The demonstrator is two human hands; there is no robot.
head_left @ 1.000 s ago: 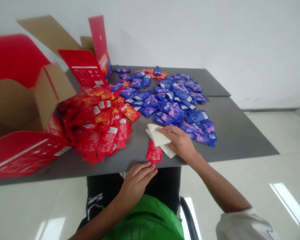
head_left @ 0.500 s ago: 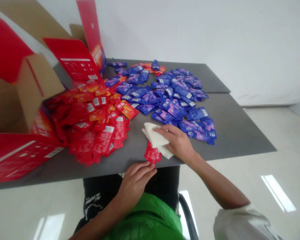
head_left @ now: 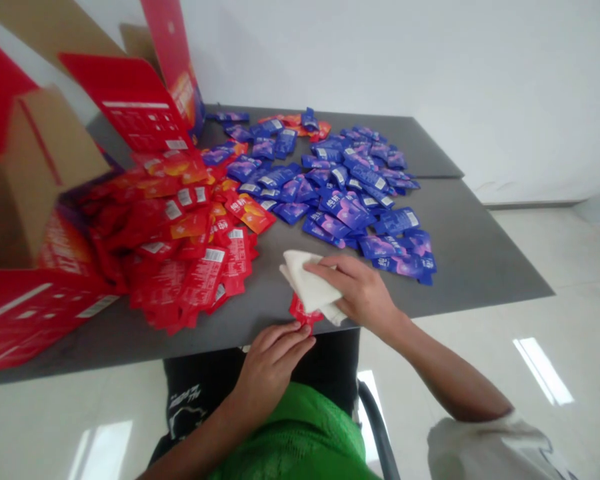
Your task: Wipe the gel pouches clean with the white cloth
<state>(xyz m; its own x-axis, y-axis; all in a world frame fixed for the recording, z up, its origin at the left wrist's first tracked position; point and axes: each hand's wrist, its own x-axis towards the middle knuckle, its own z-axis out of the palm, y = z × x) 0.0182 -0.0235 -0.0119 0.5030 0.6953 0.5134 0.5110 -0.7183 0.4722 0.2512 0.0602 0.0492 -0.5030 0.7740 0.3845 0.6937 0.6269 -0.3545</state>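
A single red packet (head_left: pixel 303 313) lies at the near edge of the grey table (head_left: pixel 470 260). My left hand (head_left: pixel 273 360) rests its extended fingers on the packet's near end, pinning it at the edge. My right hand (head_left: pixel 363 293) presses a folded white cloth (head_left: pixel 307 285) down over the packet's far part, fingers flat on the cloth. A heap of red packets (head_left: pixel 180 233) spreads to the left and a heap of blue packets (head_left: pixel 340 193) lies behind the cloth.
An open red cardboard box (head_left: pixel 55 200) with raised flaps lies on its side at the table's left. A white wall stands behind the table. Pale tiled floor lies to the right. My green garment (head_left: pixel 300 440) and a chair edge (head_left: pixel 375 433) show below the table.
The cloth under my right hand has slid toward me, covering more of the red packet. My left hand has stayed at the packet's near end. The camera has shifted slightly.
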